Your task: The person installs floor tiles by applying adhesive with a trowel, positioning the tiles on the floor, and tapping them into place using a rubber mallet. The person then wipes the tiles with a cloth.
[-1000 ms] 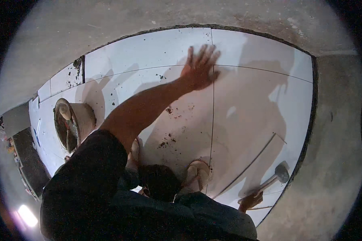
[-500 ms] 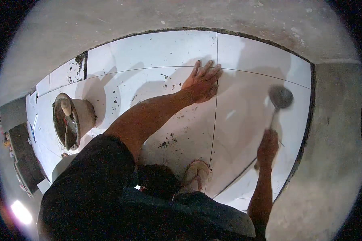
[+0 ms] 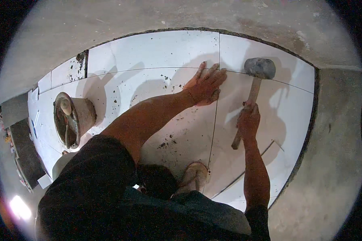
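In my right hand (image 3: 249,119) is a rubber mallet (image 3: 260,68), its dark head pointing away from me over the white floor tiles (image 3: 265,52). My fingers wrap round the wooden handle. My left hand (image 3: 205,85) lies spread on the tiles with its fingers stretched out, right by the seam where tile corners meet. Thin dark joints run between the tiles. Under my right forearm a thin dark rod (image 3: 237,178), with a short crosspiece at its far end, rests on the tile.
At the left stands a bucket (image 3: 85,114) with a wooden-handled tool (image 3: 66,107) in it. Dark mortar crumbs (image 3: 167,141) dot the tiles. Bare grey walls (image 3: 334,160) border the far and right sides, beyond a dark gap. A foot in a sandal (image 3: 195,174) stands near me.
The mallet has swung from the right tile to the left and farther away, its head no longer blurred. My left hand has shifted slightly, staying on the tiles.
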{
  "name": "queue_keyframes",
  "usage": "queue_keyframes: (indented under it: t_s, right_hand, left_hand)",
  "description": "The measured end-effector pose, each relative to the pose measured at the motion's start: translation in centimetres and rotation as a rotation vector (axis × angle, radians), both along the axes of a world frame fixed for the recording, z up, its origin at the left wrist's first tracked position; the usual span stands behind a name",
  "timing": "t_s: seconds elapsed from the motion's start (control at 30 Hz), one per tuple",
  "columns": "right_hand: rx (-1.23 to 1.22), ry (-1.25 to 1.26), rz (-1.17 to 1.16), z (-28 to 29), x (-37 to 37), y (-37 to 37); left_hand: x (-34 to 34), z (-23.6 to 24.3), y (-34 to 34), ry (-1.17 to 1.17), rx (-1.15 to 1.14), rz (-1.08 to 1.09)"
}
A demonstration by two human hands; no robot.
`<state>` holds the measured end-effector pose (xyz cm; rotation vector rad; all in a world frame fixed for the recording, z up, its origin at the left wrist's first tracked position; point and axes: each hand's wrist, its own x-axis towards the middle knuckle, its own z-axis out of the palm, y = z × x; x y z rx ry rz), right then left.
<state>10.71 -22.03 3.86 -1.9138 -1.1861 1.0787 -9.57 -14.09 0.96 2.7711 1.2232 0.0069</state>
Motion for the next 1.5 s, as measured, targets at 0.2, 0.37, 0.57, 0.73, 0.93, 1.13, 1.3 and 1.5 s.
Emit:
queue_keyframes:
  t_s: [0.2, 0.37, 0.57, 0.73, 0.93, 1.13, 1.3, 1.5]
  right_hand:
    - [-0.157, 0.266, -0.061, 0.2, -0.7, 0.5]
    - [0.103, 0.111, -0.021, -1.3, -0.6, 0.7]
    - [0.074, 0.128, -0.033, 0.0, -1.5, 5.2]
    - [0.015, -0.055, 0.092, -2.0, -1.8, 7.0]
    - [0.088, -0.016, -0.030, -3.1, -2.2, 6.0]
    - [-0.025, 0.412, -0.090, 0.4, -3.2, 5.9]
    - [-0.077, 0.322, 0.003, -0.3, -1.3, 6.5]
    - [0.199, 0.004, 0.070, -1.7, -0.3, 5.8]
  left_hand:
    - [0.0, -0.5, 0.0, -0.055, 0.012, 0.003]
    - [0.2, -0.3, 0.2, -0.054, -0.005, 0.013]
    - [0.1, -0.3, 0.2, -0.065, -0.002, 0.022]
    - [0.3, -0.6, 0.2, -0.072, -0.019, 0.024]
    - [0.6, -0.3, 0.3, -0.108, -0.020, 0.010]
    - [0.2, 0.2, 0.1, 0.057, -0.068, 0.032]
    - [0.4, -0.7, 0.1, -0.078, -0.025, 0.024]
    - [0.8, 0.0, 0.3, 0.043, -0.041, 0.038]
